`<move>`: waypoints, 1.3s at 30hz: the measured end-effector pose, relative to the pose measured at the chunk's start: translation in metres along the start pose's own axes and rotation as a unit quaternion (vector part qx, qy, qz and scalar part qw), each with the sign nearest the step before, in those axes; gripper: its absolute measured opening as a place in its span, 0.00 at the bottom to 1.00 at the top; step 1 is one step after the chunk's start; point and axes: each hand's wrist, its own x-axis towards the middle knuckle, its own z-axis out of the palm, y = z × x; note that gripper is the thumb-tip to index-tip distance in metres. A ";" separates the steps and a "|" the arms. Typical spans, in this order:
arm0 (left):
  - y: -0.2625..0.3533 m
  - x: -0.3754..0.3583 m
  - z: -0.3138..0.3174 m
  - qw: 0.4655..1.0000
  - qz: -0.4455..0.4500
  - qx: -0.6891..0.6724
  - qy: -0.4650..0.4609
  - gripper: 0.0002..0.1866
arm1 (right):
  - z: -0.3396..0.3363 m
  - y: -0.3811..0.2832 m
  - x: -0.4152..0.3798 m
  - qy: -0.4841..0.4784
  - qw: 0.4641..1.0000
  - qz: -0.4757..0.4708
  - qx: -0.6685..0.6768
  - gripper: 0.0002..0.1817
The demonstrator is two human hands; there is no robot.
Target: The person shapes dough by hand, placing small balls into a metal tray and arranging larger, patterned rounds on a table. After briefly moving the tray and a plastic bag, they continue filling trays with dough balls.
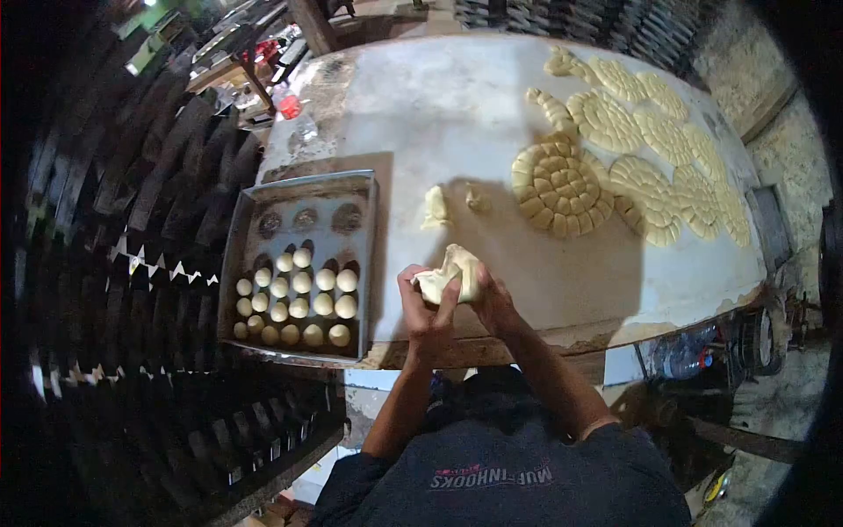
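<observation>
A lump of pale dough is gripped between my two hands, just above the near edge of the table. My left hand wraps its left side, with the thumb pressed against the front. On the opposite side my right hand closes round the dough. Its fingers are partly hidden. Beyond them a torn dough piece and a smaller dough scrap lie on the tabletop. Left of my hands, a metal tray holds several small round dough balls in rows.
Large scored dough spirals spread over the right side of the pale table, some overlapping. A red object sits by the far left corner. Dark stacked slats stand along the left. Water bottles are below the table at the right.
</observation>
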 end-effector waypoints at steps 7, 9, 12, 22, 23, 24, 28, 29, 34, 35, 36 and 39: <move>-0.037 0.005 0.044 0.973 -0.189 -0.026 -0.134 0.25 | -0.065 -0.069 -0.013 0.066 0.962 0.029 -0.263 0.23; -0.038 0.009 0.054 0.967 -0.211 0.007 -0.143 0.26 | -0.088 -0.085 -0.012 0.100 0.966 0.062 -0.230 0.24; -0.059 0.012 0.036 0.991 -0.108 -0.067 -0.053 0.26 | -0.113 -0.106 -0.012 0.169 0.960 0.002 -0.225 0.22; -0.104 -0.016 -0.068 0.736 0.178 0.578 -0.303 0.27 | -0.220 -0.107 -0.080 -0.233 0.594 -0.100 -0.763 0.18; -0.103 0.006 -0.069 0.678 0.052 0.674 -0.288 0.15 | -0.220 -0.108 -0.064 -0.233 0.597 -0.099 -0.761 0.18; -0.108 0.020 -0.061 0.742 0.083 0.626 -0.226 0.20 | -0.223 -0.107 -0.039 -0.199 0.594 -0.135 -0.768 0.19; -0.136 0.048 0.025 0.884 0.092 0.438 -0.132 0.18 | -0.188 -0.053 0.005 -0.117 0.638 -0.185 -0.739 0.22; -0.141 0.040 0.041 0.885 0.077 0.432 -0.158 0.14 | -0.174 -0.040 0.003 -0.143 0.647 -0.165 -0.731 0.22; -0.092 -0.037 0.041 0.793 0.134 0.504 -0.315 0.07 | -0.185 -0.056 -0.053 -0.372 0.614 -0.213 -0.663 0.17; -0.089 -0.039 0.019 0.803 0.136 0.489 -0.313 0.07 | -0.202 -0.064 -0.042 -0.379 0.610 -0.222 -0.659 0.17; -0.108 -0.032 -0.012 0.764 0.178 0.520 -0.338 0.08 | -0.218 -0.070 -0.029 -0.360 0.584 -0.202 -0.699 0.18; -0.133 0.030 -0.019 0.829 0.063 0.544 -0.116 0.09 | -0.194 -0.075 0.029 -0.278 0.576 -0.191 -0.744 0.20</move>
